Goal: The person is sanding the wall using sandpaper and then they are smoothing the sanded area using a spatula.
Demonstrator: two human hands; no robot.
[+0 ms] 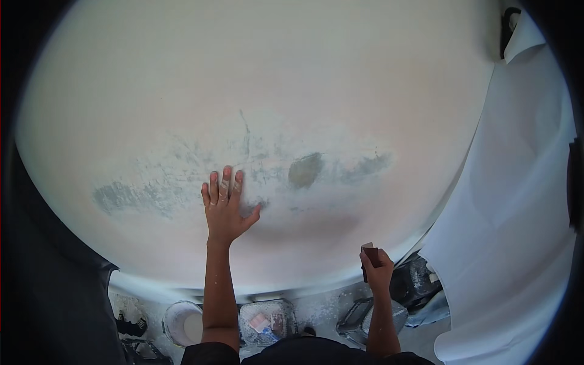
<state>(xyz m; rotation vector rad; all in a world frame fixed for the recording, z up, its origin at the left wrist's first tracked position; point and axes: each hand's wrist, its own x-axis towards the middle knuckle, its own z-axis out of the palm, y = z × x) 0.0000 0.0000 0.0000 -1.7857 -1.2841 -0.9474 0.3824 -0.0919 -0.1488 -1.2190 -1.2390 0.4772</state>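
Observation:
A large pale panel (pixel 328 79) with a curved outline fills most of the view, with mottled grey-blue patches (pixel 125 198) across its middle and a darker grey spot (pixel 304 170). My left hand (pixel 226 210) lies on the panel with its fingers spread, the fingertips dusted with white. My right hand (pixel 378 271) grips a folded piece of dark brown sandpaper (pixel 371 255) with a lighter back, near the lower right edge of the panel.
A white sheet (pixel 499 182) hangs on the right, dark fabric (pixel 55 243) on the left. On the dusty floor (pixel 325 307) below are a white bucket (pixel 173 322), a speckled tray (pixel 283 316), a dark stool (pixel 350 322) and dark footwear (pixel 137 327) at the left.

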